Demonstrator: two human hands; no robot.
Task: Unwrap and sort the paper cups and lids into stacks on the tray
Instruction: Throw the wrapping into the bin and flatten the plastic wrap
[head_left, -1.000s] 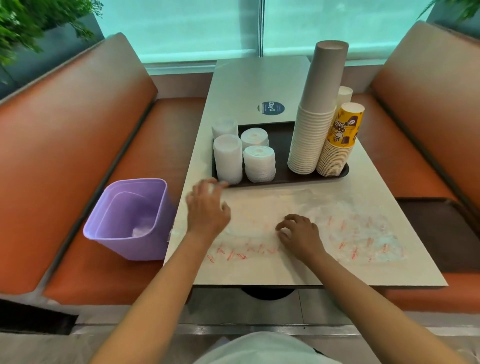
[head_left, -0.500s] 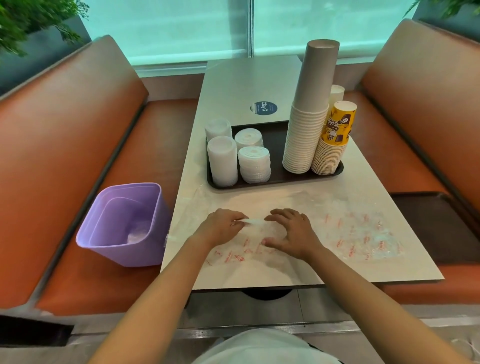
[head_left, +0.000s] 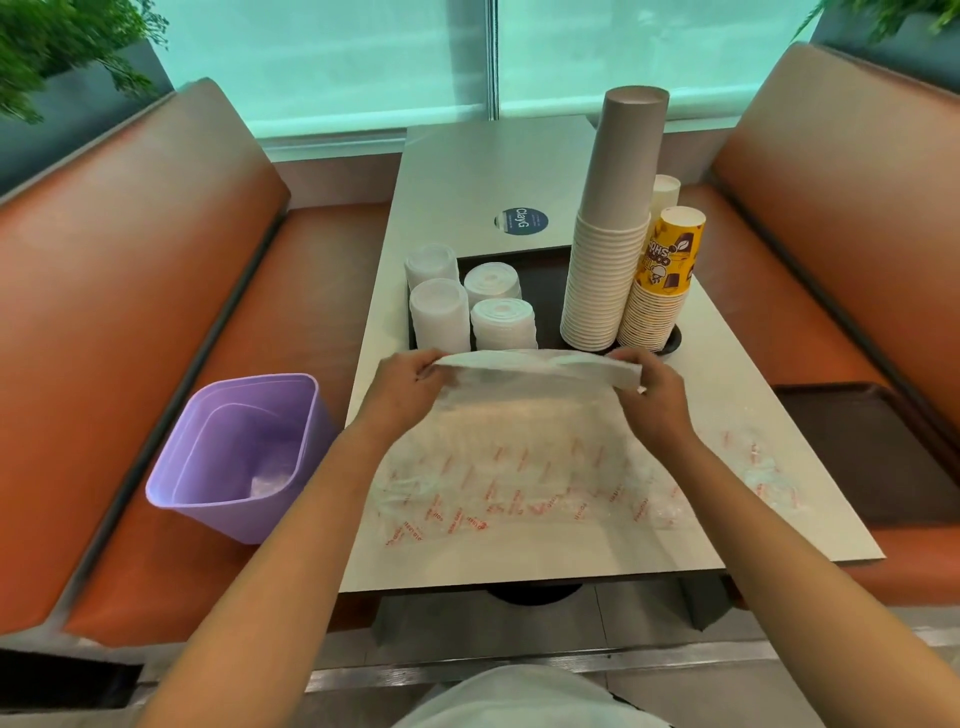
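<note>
- The clear plastic wrapper printed with red lettering (head_left: 519, 467) is lifted by its far edge just in front of the dark brown tray (head_left: 545, 275); swinging it forward could brush the tall stack of white paper cups (head_left: 602, 280) or the yellow printed cup stack (head_left: 662, 291) on the tray's right side and topple them.
- The four stacks of white plastic lids (head_left: 501, 312) on the tray's left side sit just behind the raised edge, and a snag could scatter them.
- The left hand (head_left: 402, 387) pinches the wrapper's left end, fingers curled round it.
- The right hand (head_left: 649, 395) grips the right end likewise, though the film seems to hide its fingertips.
- Both forearms reach forward toward the tray, holding the edge taut between them.
- A lilac plastic bin (head_left: 234, 452) stands left of the tray, on the bench.
</note>
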